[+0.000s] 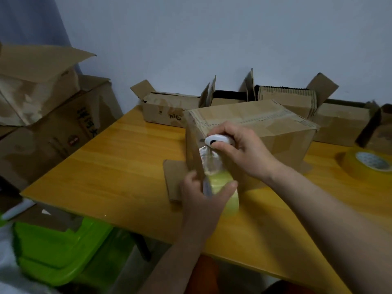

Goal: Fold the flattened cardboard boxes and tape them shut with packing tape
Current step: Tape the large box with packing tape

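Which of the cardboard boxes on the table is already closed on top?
The nearest box, the one both hands are working on. Its top flaps lie flat and taped, while the boxes along the wall have flaps standing open.

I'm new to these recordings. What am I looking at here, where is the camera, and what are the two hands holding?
There is no machine: a person works with bare hands, filmed by one wide-angle camera on their head, looking down at a yellow table. The cardboard box in the middle is being taped. The left hand grips a tape roll with clear tape stretched up to the box. The right hand holds a small white cutter against the tape. A spare tape roll lies at right; open boxes stand behind.
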A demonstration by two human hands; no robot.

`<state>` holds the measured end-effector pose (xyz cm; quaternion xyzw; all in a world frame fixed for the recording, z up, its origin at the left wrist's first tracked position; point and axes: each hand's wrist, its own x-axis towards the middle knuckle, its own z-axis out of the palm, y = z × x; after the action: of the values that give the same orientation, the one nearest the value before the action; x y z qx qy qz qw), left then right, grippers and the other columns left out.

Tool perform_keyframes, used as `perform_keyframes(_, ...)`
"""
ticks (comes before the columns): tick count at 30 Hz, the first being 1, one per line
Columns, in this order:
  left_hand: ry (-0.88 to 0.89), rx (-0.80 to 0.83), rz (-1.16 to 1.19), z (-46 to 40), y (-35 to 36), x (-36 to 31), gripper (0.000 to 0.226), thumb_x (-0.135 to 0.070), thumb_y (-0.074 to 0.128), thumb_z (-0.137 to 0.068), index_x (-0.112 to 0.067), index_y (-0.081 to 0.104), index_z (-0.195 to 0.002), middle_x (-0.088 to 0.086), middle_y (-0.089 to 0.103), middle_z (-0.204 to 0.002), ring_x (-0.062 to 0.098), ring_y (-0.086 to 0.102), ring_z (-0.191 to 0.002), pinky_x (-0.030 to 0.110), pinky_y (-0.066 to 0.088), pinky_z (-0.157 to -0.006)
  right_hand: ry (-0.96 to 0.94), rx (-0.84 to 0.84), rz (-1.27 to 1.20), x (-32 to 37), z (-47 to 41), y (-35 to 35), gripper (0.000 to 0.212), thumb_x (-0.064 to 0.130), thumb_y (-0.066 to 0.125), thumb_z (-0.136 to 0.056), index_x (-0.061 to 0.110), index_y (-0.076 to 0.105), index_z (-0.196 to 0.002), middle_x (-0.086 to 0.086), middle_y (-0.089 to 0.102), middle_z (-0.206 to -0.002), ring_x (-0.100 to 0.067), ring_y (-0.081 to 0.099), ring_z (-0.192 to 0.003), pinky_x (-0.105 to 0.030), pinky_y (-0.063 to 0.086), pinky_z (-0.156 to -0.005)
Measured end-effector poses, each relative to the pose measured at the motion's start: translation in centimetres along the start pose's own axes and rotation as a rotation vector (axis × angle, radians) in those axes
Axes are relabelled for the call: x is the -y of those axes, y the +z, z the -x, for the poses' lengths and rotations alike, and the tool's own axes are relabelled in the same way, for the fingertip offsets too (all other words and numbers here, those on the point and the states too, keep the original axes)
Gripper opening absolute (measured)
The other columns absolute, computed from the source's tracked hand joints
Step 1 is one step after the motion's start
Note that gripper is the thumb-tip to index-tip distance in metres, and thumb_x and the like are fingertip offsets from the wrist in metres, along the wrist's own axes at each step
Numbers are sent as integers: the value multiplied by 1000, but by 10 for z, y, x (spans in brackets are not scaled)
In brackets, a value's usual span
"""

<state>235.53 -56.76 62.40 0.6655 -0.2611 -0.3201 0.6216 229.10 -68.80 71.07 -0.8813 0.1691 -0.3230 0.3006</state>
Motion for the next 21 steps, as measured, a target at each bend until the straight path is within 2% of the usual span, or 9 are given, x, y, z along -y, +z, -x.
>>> perform_keyframes(2, -228, 71, 96, 6, 0, 7, 66, -50, 76, -74, -19, 49, -126, 1, 64, -111, 14, 65, -91, 25, 50, -65, 1, -4, 10, -1, 0, 2, 13, 17, 63, -91, 21, 65, -103, 7, 67, -99, -9, 61, -91, -23, 50, -76)
perform_keyframes(3, -249, 63, 87, 6, -1, 10, 57, -47, 74, -76, -19, 52, -121, 1, 64, -108, 15, 65, -89, 25, 49, -64, 3, -11, 5, -2, 0, 2, 14, 17, 63, -91, 21, 65, -104, 7, 66, -99, -9, 61, -91, -22, 50, -76)
perform_keyframes(5, -151, -18, -26, 2, -2, 8, 53, -43, 81, -71, -21, 54, -112, 1, 58, -115, 17, 62, -97, 30, 52, -71, 12, -17, -9, -2, -1, 4, 14, 17, 64, -91, 22, 65, -104, 7, 66, -99, -8, 61, -91, -20, 49, -76)
perform_keyframes(7, -17, -138, -174, -6, -3, 1, 64, -38, 87, -65, -22, 52, -116, -4, 46, -119, 13, 52, -106, 23, 47, -76, 21, -11, -11, -1, -4, 5, 15, 17, 64, -90, 22, 65, -104, 7, 66, -100, -7, 60, -91, -18, 48, -76)
perform_keyframes(9, 72, -177, -62, -11, -1, -10, 63, -28, 88, -66, -20, 52, -117, -5, 54, -113, 10, 56, -102, 13, 44, -73, 21, -8, -19, 1, -5, 5, 16, 15, 64, -90, 21, 65, -104, 7, 67, -99, -7, 61, -91, -19, 49, -77)
perform_keyframes(13, 114, -186, 162, -19, 6, -22, 23, -16, 77, -80, -21, 58, -94, -1, 69, -88, 6, 66, -78, 13, 51, -63, 54, -78, -116, 7, -2, 1, 22, 12, 69, -86, 27, 63, -101, 6, 67, -98, -7, 63, -90, -27, 54, -79)
perform_keyframes(16, 87, -159, 198, -26, 3, -20, 9, -11, 72, -85, -15, 65, -88, 1, 71, -82, 5, 66, -71, 13, 50, -60, -126, -170, 140, 10, 14, -5, 17, 11, 71, -83, 18, 67, -97, 8, 64, -93, -6, 60, -85, -23, 52, -75)
perform_keyframes(18, 79, -121, 201, -27, 2, -20, 6, -10, 70, -86, -15, 67, -86, -1, 72, -78, 2, 66, -68, 13, 50, -60, -293, -142, 284, 9, 26, -4, 13, 10, 68, -83, 7, 69, -96, 1, 62, -95, -10, 58, -89, -21, 50, -77)
perform_keyframes(21, 59, -90, 212, -28, 0, -22, 5, -11, 70, -87, -15, 69, -84, -5, 71, -71, -2, 64, -62, 13, 49, -58, -387, -61, 458, 3, 33, 8, 15, 8, 65, -84, 0, 70, -96, -9, 61, -96, -23, 58, -89, -34, 53, -70)
